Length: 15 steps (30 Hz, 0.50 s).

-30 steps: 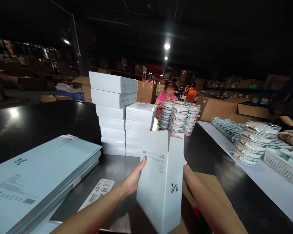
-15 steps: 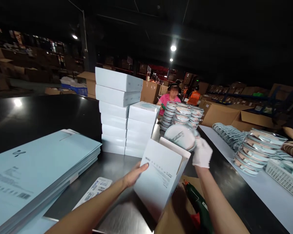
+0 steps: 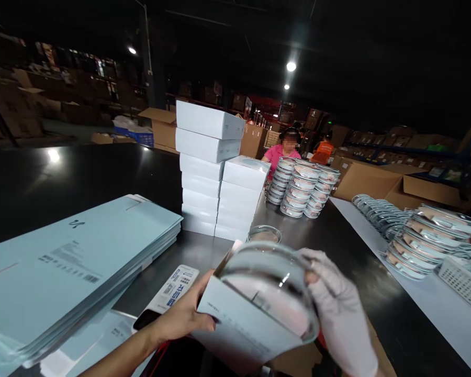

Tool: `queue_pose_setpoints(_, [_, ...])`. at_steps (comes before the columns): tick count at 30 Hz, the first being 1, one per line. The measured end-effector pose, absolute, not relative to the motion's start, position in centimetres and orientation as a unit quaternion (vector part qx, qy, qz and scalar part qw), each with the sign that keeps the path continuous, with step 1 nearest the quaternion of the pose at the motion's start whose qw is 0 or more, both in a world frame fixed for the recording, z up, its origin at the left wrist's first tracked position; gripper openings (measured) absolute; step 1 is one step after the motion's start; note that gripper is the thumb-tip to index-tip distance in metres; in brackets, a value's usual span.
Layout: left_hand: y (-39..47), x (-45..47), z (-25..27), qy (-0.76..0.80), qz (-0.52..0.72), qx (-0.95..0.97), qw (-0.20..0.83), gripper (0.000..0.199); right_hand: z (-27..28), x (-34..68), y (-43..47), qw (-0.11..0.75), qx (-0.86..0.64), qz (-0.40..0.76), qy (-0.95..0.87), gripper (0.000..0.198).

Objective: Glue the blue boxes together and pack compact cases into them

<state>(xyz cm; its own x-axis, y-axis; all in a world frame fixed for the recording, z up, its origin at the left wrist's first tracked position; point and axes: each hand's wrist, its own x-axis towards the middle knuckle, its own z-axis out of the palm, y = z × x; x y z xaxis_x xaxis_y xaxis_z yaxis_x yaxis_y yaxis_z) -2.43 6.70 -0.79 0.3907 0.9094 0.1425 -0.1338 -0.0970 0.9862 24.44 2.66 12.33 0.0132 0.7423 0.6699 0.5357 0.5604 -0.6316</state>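
light-blue box [image 3: 235, 325] tilts mouth-up in the left hand [image 3: 190, 311], pinched by its left edge, thumb on front panel, likely to steady it. round clear-topped pack [image 3: 272, 296] leans at the mouth, partly behind that panel and left of the gloved right hand [image 3: 333, 293], whose fingers curl on its rim, probably to control the angle.

I was in what looked like a warehouse packing hall, dim under ceiling lamps [image 3: 291, 66]. A stack of white boxes [image 3: 202, 167] rose from a dark table [image 3: 113, 175]; nearer me than that stack, I held a round pack [image 3: 272, 296] at the mouth of a pale carton [image 3: 235, 319]. Left of the stack lay piled flat cartons [image 3: 113, 225]; behind it, rightward, were cardboard boxes [image 3: 371, 178], loaded shelves [image 3: 404, 139] and a co-worker [image 3: 277, 153].
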Motion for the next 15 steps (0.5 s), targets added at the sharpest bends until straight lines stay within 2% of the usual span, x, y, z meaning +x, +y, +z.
queue_pose_setpoints(1, [6.4, -2.5, -1.5, 0.333, 0.447, 0.592, 0.582, 0.094, 11.1, 24.1, 2.0, 0.561, -0.446, 0.109, -0.689, 0.032])
queue_pose_setpoints(4, [5.4, -2.7, -3.4, 0.354, 0.47, 0.581, 0.562, 0.116, 6.2, 23.9, 1.3, 0.628, -0.408, 0.116, -0.653, 0.048])
queue_pose_setpoints(6, [4.8, -2.9, -3.9, 0.343, 0.515, 0.583, 0.527, 0.118, 2.7, 23.6, 1.3, 0.634, -0.37, 0.15, -0.663, 0.056])
queue_pose_setpoints(8, [4.2, -2.9, -3.6, 0.31, 0.55, 0.617, 0.47, 0.103, -0.3, 22.8, 1.1, 0.601, -0.392, 0.186, -0.671, 0.072])
queue_pose_setpoints(10, [3.8, -2.6, -2.8, 0.284, 0.543, 0.674, 0.413, 0.078, -2.0, 21.6, 0.5, 0.576, -0.458, 0.202, -0.647, 0.078])
queue_pose_setpoints(12, [3.5, -2.0, -1.9, 0.305, 0.528, 0.693, 0.385, 0.058, -2.5, 20.1, -0.2, 0.565, -0.514, 0.214, -0.609, 0.069])
queue_pose_setpoints(15, [3.1, -0.6, -1.1, 0.362, 0.59, 0.619, 0.371, 0.033, -1.8, 18.3, -0.8, 0.577, -0.549, 0.231, -0.558, 0.062])
